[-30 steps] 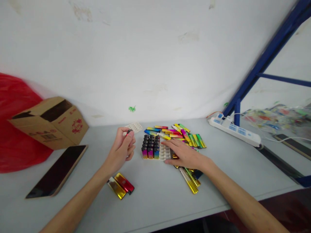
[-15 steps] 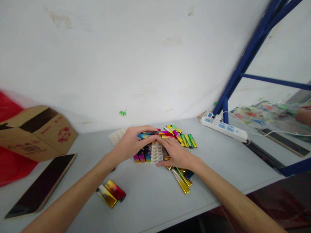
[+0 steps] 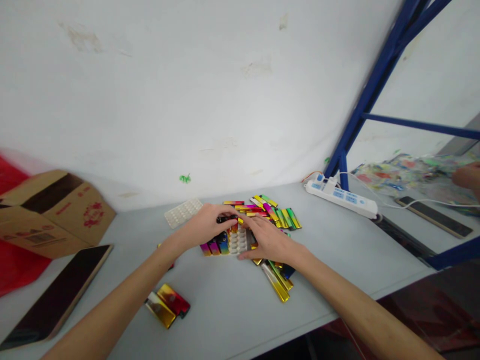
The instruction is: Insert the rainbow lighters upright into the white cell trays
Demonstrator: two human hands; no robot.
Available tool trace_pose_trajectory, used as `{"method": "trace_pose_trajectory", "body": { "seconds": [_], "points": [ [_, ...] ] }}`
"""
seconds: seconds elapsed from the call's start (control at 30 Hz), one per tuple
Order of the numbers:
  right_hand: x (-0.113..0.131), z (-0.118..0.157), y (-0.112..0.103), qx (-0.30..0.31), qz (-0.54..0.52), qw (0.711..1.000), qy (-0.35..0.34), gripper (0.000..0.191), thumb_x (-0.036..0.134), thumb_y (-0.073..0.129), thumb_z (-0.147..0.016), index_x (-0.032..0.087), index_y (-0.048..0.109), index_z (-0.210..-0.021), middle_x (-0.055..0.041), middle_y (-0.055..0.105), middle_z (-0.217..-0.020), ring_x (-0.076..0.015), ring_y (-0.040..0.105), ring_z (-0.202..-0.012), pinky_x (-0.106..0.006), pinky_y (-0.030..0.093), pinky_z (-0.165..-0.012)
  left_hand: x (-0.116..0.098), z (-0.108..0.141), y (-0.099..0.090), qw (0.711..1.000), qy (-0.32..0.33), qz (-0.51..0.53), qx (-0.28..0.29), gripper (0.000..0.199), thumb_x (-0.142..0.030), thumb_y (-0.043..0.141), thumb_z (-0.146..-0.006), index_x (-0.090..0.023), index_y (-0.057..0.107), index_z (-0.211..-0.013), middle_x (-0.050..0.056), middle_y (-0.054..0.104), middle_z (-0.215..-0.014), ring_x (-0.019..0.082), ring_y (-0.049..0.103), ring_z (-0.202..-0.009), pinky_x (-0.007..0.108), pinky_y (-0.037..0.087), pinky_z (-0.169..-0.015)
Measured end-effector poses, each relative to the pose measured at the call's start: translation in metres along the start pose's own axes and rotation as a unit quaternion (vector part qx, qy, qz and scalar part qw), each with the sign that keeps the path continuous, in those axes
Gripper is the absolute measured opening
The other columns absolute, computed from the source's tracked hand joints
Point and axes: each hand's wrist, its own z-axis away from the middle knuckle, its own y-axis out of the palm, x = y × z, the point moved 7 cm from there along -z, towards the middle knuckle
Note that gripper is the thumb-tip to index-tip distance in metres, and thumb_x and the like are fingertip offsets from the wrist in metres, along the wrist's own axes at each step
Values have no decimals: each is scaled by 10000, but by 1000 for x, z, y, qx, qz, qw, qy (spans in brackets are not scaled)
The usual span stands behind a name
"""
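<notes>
"Lighters (image 3: 214,248): where do they stand?"

"Upright in the left part of the white tray (image 3: 237,242), out on the table (image 3: 210,320). Three show along the near edge; the left hand (image 3: 205,226) covers much behind, so no full count."

"Done and left?"

"Partly filled, by my reckoning. White cells show at the tray's right. Loose lighters (image 3: 288,219) lie heaped beyond and to the right. Nearer the front, leftward: a red-and-gold lighter (image 3: 176,300) beside a gold lighter (image 3: 161,310). Second tray (image 3: 183,212) lies farther back, left."

"Hand pose?"

"Left: arched over the filled part, thumb and fingers pinching a black-ended lighter (image 3: 227,219). Right hand (image 3: 272,241): palm down at the tray's right end, thumb spread well away from the fingers, thumb tip by the near edge, fingertips close to the left hand's. Whether it presses on the tray, cannot tell."
</notes>
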Motion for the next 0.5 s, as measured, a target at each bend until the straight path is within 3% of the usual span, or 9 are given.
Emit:
{"method": "trace_pose_trajectory", "body": {
  "seconds": [0.17, 0.27, 0.33, 0.4, 0.5],
  "points": [
    [3, -2, 1, 2, 5, 1000, 5, 1155, 505, 921, -706, 162, 282, -1606, -197, 636, -1405, -352, 578, -1342, -537, 341, -1195, -3, -3, 6, 999, 4, -12, 39, 229, -304, 602, -922, -224, 794, -1018, 22, 817, -979, 193, 747, -852, 258, 541, -820],
    [8, -4, 3, 4, 27, 1000, 13, 1185, 529, 896, -733, 173, 214, -1634, -214, 615, -1442, -361, 558, -1375, -579, 280, -1221, -5, 3, 4, 998, -3, -48, 47, 312, -403, 555, -967, -231, 795, -1068, 55, 817, -1004, 227, 741, -870, 301, 540, -845],
    [11, -5, 4, 6, 38, 999, 12, 1159, 540, 860, -778, 175, 182, -1643, -201, 649, -1403, -355, 556, -1379, -595, 235, -1239, -3, 12, -10, 998, -29, -60, -6, 416, -503, 520, -985, -229, 768, -1175, 85, 797, -1152, 270, 729, -1029, 347, 525, -953],
    [15, -6, 5, 15, 46, 999, 5, 1116, 549, 812, -832, 178, 151, -1651, -181, 692, -1342, -347, 568, -1368, -610, 185, -1254, 5, 30, -34, 991, -72, -65, -94, 493, -560, 480, -992, -220, 731, -1245, 96, 749, -1291, 294, 682, -1182, 378, 481, -1059],
    [17, -6, 7, 21, 63, 998, -9, 1079, 551, 756, -889, 181, 99, -1661, -185, 691, -1339, -341, 582, -1353, -634, 137, -1262, 32, 70, -66, 969, -146, -86, -181, 507, -601, 480, -966, -213, 731, -1173, 91, 774, -1207, 304, 710, -1092, 388, 509, -1019]
  ]
}}
